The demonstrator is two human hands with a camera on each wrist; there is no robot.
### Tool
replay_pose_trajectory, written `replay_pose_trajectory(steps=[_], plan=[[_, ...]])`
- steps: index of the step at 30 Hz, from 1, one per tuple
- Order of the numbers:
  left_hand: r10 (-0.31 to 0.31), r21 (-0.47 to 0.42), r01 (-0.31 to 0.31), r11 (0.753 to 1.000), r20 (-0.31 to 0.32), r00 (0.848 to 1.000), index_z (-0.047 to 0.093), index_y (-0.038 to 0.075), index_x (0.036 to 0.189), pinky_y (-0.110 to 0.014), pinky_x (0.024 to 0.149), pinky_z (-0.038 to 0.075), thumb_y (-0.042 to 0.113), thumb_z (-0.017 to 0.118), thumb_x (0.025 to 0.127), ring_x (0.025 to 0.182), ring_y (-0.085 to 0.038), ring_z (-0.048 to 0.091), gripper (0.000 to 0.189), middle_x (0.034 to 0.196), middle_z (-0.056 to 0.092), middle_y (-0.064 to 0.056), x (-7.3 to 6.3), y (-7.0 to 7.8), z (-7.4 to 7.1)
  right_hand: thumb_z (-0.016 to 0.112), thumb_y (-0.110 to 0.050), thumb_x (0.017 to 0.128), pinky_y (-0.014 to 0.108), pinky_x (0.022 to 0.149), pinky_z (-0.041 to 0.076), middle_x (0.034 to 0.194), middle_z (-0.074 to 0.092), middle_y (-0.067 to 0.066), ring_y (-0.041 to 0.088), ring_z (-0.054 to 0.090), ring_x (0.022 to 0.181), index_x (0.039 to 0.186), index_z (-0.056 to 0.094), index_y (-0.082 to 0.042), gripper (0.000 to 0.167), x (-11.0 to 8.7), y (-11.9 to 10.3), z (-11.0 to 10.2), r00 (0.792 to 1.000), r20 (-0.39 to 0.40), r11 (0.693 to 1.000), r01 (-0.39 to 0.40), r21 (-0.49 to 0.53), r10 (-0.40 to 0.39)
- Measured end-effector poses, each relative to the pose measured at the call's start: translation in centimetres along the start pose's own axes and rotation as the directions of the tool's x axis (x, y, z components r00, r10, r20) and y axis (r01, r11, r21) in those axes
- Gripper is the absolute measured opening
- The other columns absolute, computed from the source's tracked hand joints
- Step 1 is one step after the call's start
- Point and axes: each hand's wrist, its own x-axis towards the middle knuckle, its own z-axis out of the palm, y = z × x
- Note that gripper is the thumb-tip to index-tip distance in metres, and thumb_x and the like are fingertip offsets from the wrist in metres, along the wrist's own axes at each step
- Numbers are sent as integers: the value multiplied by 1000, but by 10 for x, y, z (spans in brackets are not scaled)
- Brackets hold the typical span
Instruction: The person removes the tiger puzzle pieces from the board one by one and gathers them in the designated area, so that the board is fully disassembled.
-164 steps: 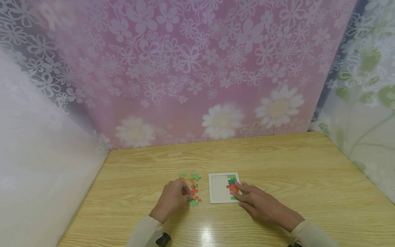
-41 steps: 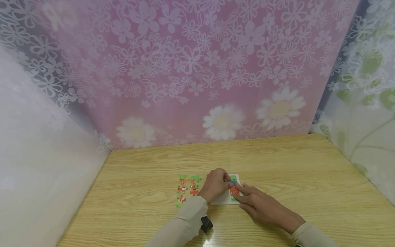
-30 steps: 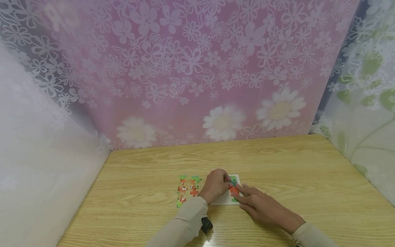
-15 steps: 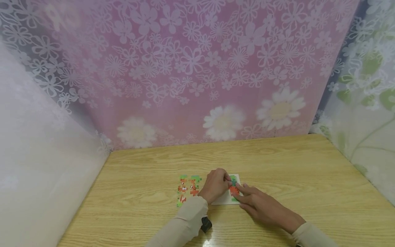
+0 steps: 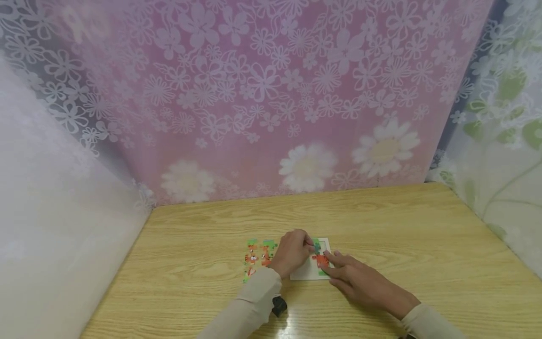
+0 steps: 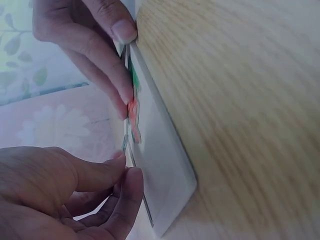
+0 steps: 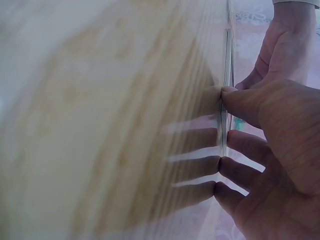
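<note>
At the far right part of a white puzzle tray (image 5: 306, 277), my left hand (image 5: 291, 252) pinches a green puzzle piece (image 5: 316, 245) between thumb and fingertips. The left wrist view shows this piece (image 6: 125, 142) tilted up at the tray's edge. Bare tray shows in the far right corner beside it. Just nearer, an orange-red puzzle piece (image 5: 320, 261) lies along the right side, with a green strip below. My right hand (image 5: 360, 281) rests at the tray's right edge with fingers extended, fingertips on the orange-red piece. My left hand hides the tray's far left part.
Left of the tray, two columns of loose tiger-picture puzzle pieces (image 5: 252, 258) lie on the wooden table (image 5: 190, 254); my left forearm overlaps their near end. Flowered curtains (image 5: 254, 94) stand behind the table and at both sides.
The left hand came from the loose pieces to the tray. In the last half second it has drawn the green piece left, out of the far right corner. The right hand stays put.
</note>
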Motion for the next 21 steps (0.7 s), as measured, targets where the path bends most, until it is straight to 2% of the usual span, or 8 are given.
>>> replay_pose_trajectory(steps=[6, 12, 21], plan=[[10, 2, -9, 1000, -24, 1000, 71, 9, 89, -25, 61, 47, 8, 71, 95, 71, -8, 56, 7, 84, 67, 4, -4, -6, -11, 64, -15, 101, 61, 98, 45, 147, 47, 28, 51, 47, 132, 137, 60, 1, 40, 1, 1, 1, 1000, -5, 1000, 10, -13, -10], [17, -37, -17, 999, -19, 1000, 71, 5, 94, -25, 62, 48, 6, 67, 98, 73, -9, 57, 5, 89, 68, 0, -11, -21, -31, 65, -14, 100, 60, 101, 43, 149, 46, 26, 49, 46, 134, 139, 59, 0, 42, 0, 0, 2, 1000, 3, 1000, -6, -19, 6], [-41, -22, 40, 999, -37, 998, 70, 1, 94, -27, 60, 48, 5, 67, 97, 70, -13, 57, 6, 90, 69, -5, -24, -44, -54, 62, -18, 102, 63, 100, 42, 148, 47, 27, 51, 47, 132, 138, 60, 0, 40, 1, 1, 1, 999, -16, 999, 33, -25, -33]])
